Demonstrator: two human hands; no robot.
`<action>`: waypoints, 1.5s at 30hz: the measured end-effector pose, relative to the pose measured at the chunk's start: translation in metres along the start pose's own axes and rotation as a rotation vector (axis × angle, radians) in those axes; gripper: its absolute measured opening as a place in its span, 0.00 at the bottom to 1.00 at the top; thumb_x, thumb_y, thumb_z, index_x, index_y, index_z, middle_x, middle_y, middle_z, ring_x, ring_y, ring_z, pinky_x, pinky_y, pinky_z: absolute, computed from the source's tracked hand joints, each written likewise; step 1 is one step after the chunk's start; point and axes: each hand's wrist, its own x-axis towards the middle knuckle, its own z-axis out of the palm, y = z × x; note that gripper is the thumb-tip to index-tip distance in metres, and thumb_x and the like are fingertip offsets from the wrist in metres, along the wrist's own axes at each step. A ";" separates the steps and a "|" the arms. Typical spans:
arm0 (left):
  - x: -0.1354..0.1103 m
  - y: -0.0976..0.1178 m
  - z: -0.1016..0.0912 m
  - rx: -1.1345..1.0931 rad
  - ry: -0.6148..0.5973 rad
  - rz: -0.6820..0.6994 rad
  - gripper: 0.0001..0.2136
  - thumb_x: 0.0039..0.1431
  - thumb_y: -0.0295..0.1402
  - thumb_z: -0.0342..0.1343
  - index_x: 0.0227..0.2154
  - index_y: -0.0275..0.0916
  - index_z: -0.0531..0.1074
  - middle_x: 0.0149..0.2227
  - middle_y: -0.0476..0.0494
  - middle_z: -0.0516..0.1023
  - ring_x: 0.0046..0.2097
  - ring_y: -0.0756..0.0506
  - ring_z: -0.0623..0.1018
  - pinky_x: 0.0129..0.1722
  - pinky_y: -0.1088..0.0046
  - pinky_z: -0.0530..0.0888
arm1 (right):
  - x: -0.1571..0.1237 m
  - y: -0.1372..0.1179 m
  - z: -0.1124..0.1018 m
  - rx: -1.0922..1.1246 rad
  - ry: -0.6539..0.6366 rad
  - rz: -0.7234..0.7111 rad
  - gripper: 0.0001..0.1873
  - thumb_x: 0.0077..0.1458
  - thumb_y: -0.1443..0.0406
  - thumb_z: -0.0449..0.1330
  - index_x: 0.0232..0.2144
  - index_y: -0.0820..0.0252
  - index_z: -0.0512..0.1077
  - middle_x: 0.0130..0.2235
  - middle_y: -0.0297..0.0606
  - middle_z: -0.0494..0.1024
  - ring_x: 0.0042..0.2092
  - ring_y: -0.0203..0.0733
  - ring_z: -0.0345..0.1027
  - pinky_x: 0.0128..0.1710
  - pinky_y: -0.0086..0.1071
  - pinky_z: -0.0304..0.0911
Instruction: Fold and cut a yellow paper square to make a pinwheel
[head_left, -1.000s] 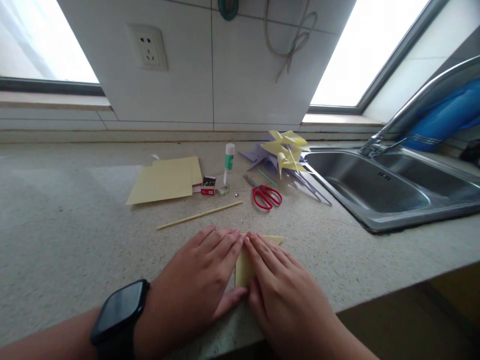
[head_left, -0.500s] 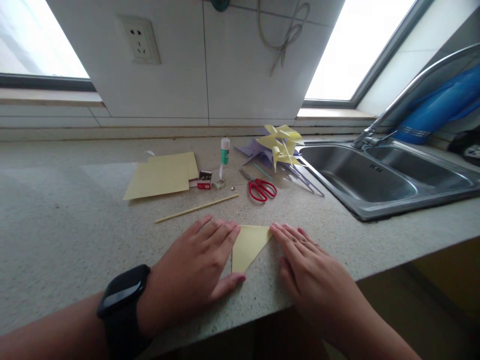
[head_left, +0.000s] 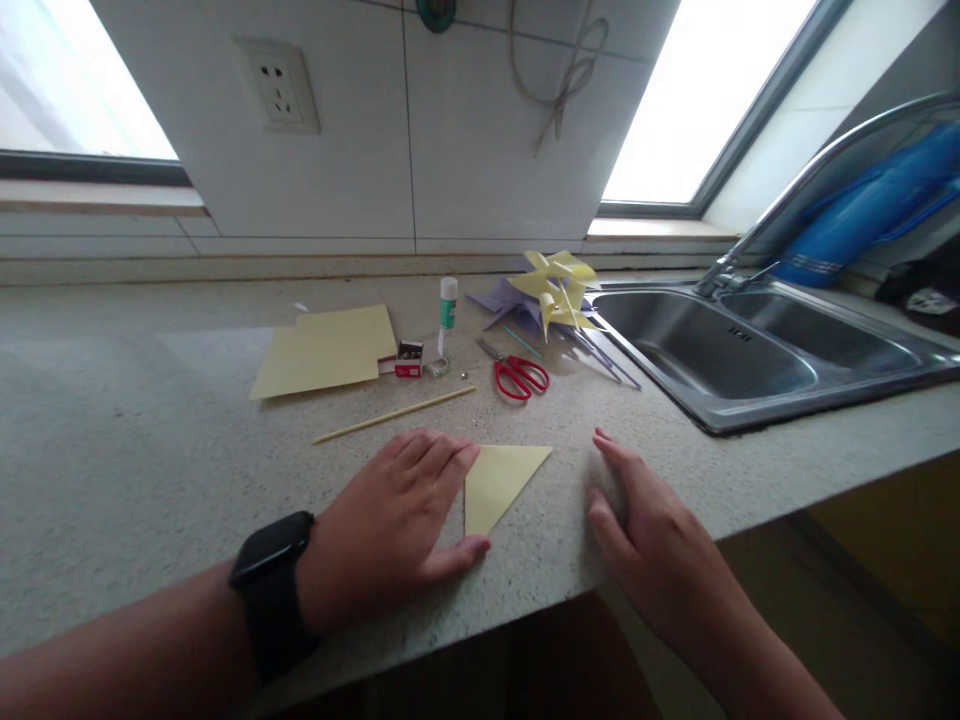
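A folded piece of yellow paper [head_left: 501, 482] lies on the countertop, its visible part a triangle with a point to the right. My left hand [head_left: 409, 505] rests flat on its left side, thumb and forefinger spread apart, hiding that part of the paper. To the right, apart from the paper, my right hand [head_left: 652, 530] is just over the counter with thumb and fingers parted and nothing in it. Beyond the hands lie a thin wooden stick [head_left: 395, 415] and red-handled scissors [head_left: 519, 373].
Yellow sheets [head_left: 322, 350] lie at the back left, beside a small red box [head_left: 409, 360], a roll of clear tape [head_left: 438, 367] and an upright glue stick [head_left: 448, 303]. Yellow and purple paper pinwheels [head_left: 559, 290] lie near the steel sink [head_left: 720, 415]. The counter's front edge runs close below the hands.
My right hand has let go of the paper's right corner and moved away to the right. My left hand has stayed on the paper.
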 end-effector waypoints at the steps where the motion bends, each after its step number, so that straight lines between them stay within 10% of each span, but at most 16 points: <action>1: 0.000 0.000 0.000 -0.001 0.006 0.003 0.36 0.66 0.54 0.48 0.65 0.28 0.61 0.61 0.30 0.69 0.61 0.33 0.67 0.64 0.50 0.61 | 0.000 0.000 -0.002 0.010 -0.002 -0.036 0.27 0.64 0.64 0.49 0.64 0.67 0.60 0.65 0.58 0.65 0.67 0.56 0.60 0.63 0.58 0.62; 9: -0.001 0.001 -0.001 -0.020 0.000 -0.001 0.35 0.64 0.52 0.50 0.67 0.33 0.60 0.62 0.34 0.68 0.61 0.34 0.66 0.65 0.51 0.60 | 0.015 -0.046 0.001 -0.028 -0.269 -0.462 0.32 0.65 0.60 0.54 0.67 0.67 0.58 0.68 0.51 0.61 0.70 0.51 0.53 0.67 0.51 0.57; 27: -0.001 -0.007 -0.001 -0.089 0.059 -0.058 0.30 0.64 0.51 0.53 0.60 0.35 0.65 0.60 0.31 0.68 0.61 0.34 0.66 0.63 0.49 0.63 | 0.028 -0.044 -0.004 0.006 -0.164 -0.261 0.18 0.64 0.60 0.60 0.53 0.61 0.71 0.52 0.48 0.78 0.54 0.55 0.71 0.55 0.56 0.67; 38: 0.001 -0.010 -0.003 -0.129 0.033 -0.020 0.28 0.63 0.48 0.55 0.61 0.36 0.65 0.59 0.32 0.68 0.61 0.34 0.66 0.63 0.50 0.62 | 0.036 -0.037 -0.008 0.007 -0.266 -0.168 0.28 0.56 0.66 0.68 0.58 0.64 0.70 0.51 0.49 0.75 0.56 0.58 0.64 0.56 0.54 0.64; 45: 0.004 -0.016 -0.012 -0.361 0.044 -0.007 0.25 0.63 0.46 0.58 0.58 0.39 0.67 0.57 0.36 0.72 0.58 0.36 0.69 0.60 0.51 0.65 | 0.044 -0.045 -0.019 0.251 -0.324 -0.093 0.06 0.63 0.69 0.59 0.35 0.58 0.77 0.35 0.37 0.76 0.35 0.41 0.71 0.35 0.34 0.66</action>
